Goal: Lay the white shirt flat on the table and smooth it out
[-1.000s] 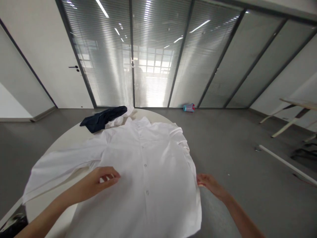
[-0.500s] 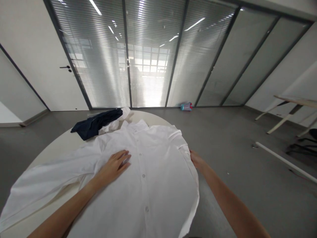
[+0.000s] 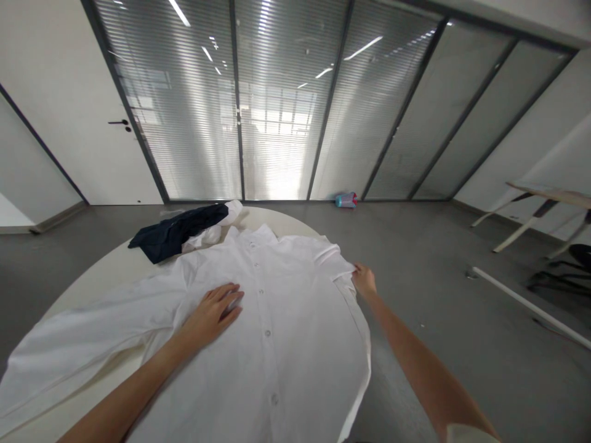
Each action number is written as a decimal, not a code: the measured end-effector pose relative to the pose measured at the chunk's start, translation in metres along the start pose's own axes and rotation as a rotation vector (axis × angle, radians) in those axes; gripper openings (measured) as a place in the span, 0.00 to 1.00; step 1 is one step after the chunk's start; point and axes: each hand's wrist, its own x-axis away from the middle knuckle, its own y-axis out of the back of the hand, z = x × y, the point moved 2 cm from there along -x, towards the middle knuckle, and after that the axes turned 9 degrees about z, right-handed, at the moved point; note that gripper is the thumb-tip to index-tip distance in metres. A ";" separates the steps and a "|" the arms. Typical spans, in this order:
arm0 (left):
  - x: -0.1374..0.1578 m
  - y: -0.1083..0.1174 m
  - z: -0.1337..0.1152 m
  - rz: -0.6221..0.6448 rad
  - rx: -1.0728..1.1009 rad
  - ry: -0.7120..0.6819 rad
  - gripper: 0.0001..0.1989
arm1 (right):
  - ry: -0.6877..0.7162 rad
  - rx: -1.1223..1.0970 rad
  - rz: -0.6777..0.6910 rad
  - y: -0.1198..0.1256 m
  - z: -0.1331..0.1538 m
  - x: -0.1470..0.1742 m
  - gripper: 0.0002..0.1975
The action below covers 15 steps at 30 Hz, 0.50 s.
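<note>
A white button-up shirt [image 3: 305,320] lies front up across a round table, its collar pointing away from me. One sleeve stretches out to the left; the other hangs at the table's right edge. My left hand [image 3: 215,311] rests flat on the shirt's chest, left of the button row, fingers spread. At the right edge, my right hand [image 3: 364,280] pinches the right sleeve and holds its fabric out past the tabletop. The lower end of the shirt runs out of view toward me.
Dark navy clothing [image 3: 180,231] and crumpled white cloth [image 3: 203,239] lie at the back left of the round table [image 3: 106,271]. A blue and red package [image 3: 346,200] is on the floor by the glass partition. A wooden table [image 3: 549,194] and a white pole [image 3: 526,304] are on the right.
My right hand has moved up a little along the table edge and pulled the right sleeve outward. My left hand stays on the shirt's chest.
</note>
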 end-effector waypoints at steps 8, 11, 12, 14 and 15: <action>0.001 0.002 -0.001 -0.012 0.000 -0.022 0.19 | 0.275 0.365 -0.313 0.085 0.005 -0.007 0.14; 0.002 0.003 0.000 -0.005 0.002 -0.026 0.20 | 0.277 0.418 -0.155 0.076 -0.020 0.026 0.15; 0.002 0.002 0.000 -0.003 0.002 -0.028 0.20 | 0.274 0.387 -0.046 0.066 -0.030 0.040 0.15; 0.002 0.002 0.001 -0.002 0.002 -0.031 0.20 | 0.272 0.263 0.207 0.045 -0.050 0.067 0.13; 0.002 0.002 0.001 -0.004 0.002 -0.031 0.20 | 0.274 0.225 0.273 0.036 -0.058 0.078 0.12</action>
